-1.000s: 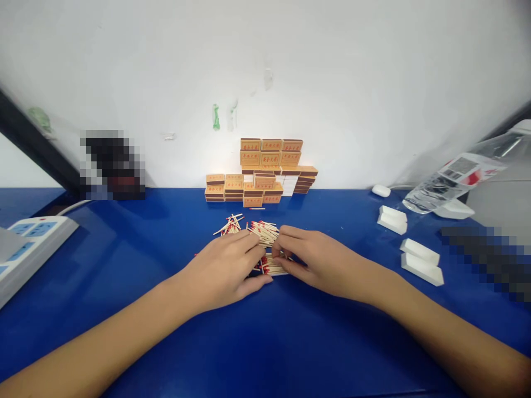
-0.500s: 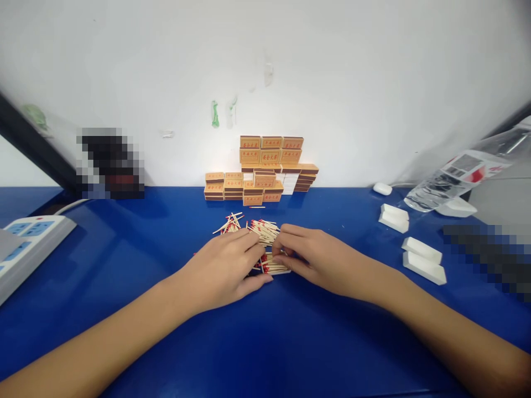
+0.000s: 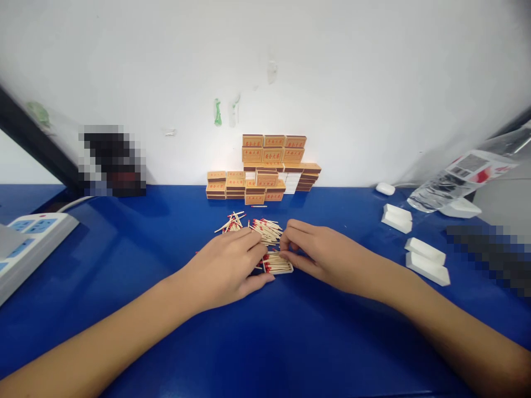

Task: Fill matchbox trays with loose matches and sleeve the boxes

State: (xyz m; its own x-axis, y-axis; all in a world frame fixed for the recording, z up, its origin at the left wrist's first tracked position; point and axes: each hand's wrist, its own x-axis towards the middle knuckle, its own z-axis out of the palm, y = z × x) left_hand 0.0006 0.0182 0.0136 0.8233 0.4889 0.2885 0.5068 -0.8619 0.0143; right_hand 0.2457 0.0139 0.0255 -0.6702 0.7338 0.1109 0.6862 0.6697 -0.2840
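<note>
Left hand (image 3: 232, 265) palm down, thumb apart from the fingers, at the left end of a white tray (image 3: 280, 272); whether it grips the tray, cannot tell. Right hand (image 3: 309, 249) at the tray's other end, thumb and fingertips close together; cannot tell if a match is pinched. Tray lies between the hands on the blue surface (image 3: 265, 342), matches (image 3: 276, 263) inside, red heads toward the left hand. Loose match pile (image 3: 267, 231) just beyond both hands; another heap (image 3: 232, 222) beyond the left. Stacked matchboxes (image 3: 272, 155) farther out, near the wall.
</note>
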